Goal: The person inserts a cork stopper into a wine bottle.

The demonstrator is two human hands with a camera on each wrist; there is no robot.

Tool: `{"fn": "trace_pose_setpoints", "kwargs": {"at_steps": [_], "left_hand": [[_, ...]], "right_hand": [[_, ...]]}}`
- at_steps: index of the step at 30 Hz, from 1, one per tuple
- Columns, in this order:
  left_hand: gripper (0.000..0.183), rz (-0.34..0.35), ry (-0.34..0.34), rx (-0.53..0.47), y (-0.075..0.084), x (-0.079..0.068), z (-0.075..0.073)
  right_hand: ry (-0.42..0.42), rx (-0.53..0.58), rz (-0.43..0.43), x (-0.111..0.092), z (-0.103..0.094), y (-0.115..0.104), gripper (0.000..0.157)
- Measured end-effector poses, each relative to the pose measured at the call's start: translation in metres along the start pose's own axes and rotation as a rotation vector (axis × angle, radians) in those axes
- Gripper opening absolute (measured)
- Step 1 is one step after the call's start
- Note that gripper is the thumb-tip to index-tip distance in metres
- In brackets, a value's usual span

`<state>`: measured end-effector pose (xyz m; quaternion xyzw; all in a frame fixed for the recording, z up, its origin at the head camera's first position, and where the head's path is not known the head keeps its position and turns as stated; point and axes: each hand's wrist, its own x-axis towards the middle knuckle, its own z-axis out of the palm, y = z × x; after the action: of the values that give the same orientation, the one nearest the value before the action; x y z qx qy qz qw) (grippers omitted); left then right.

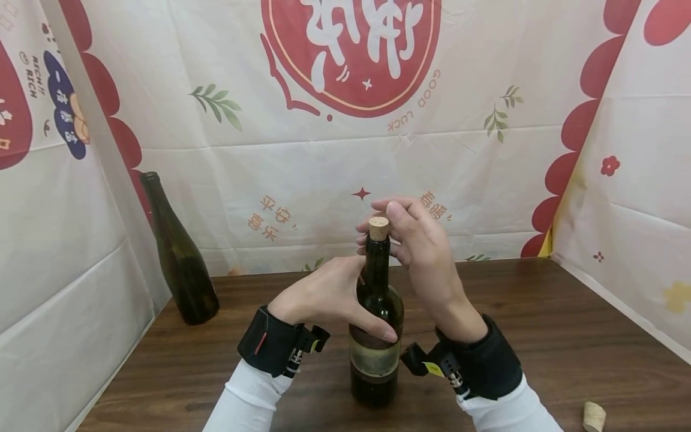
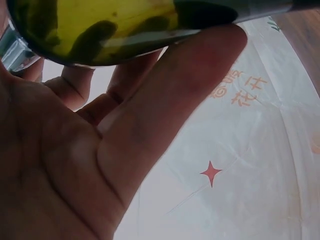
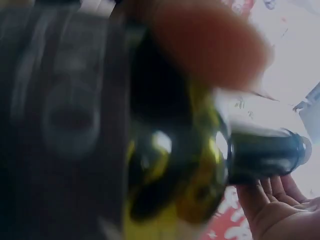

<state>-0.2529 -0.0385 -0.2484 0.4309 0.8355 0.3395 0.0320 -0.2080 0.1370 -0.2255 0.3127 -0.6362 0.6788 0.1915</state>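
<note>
Two-handed work: left hand (image 1: 330,292) with fingers curled round the shoulder of an upright dark-green glass bottle (image 1: 385,306), thumb across its front, probably to steady it; right hand (image 1: 427,255) with fingers loosely extended behind the neck, gripping nothing, contact hard to tell. Tan cylindrical cork (image 1: 379,229) standing in the mouth. Beneath, brown wood-grain counter (image 1: 540,324), with second tan cork (image 1: 594,416) near right, second green glass bottle (image 1: 186,264) far left.

Blurred right wrist view, foreground dark
</note>
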Motion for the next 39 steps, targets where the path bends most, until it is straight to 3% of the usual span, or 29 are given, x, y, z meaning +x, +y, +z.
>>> {"fn": "trace_pose_setpoints", "kwargs": {"at_steps": [4,7,16,24,39], "left_hand": [[0.091,-0.004,-0.001,-0.008,-0.002,-0.002,0.000],[0.097,-0.004,-0.019,-0.063,-0.005,-0.003,0.001],[0.059,0.013,-0.039,-0.092,-0.009,0.000,0.001],[0.060,-0.033,-0.050,-0.103,-0.009,-0.001,0.000],[0.056,0.010,-0.081,-0.154,-0.012,-0.001,-0.001]], "right_hand": [[-0.099,0.152,0.095,0.002,0.001,0.003,0.045],[-0.143,0.187,0.139,0.002,0.003,0.006,0.050],[-0.170,0.207,0.164,0.003,0.009,0.014,0.062],[-0.183,0.265,0.141,0.004,0.011,0.017,0.061],[-0.171,0.267,0.144,0.004,0.015,0.017,0.057]]}}
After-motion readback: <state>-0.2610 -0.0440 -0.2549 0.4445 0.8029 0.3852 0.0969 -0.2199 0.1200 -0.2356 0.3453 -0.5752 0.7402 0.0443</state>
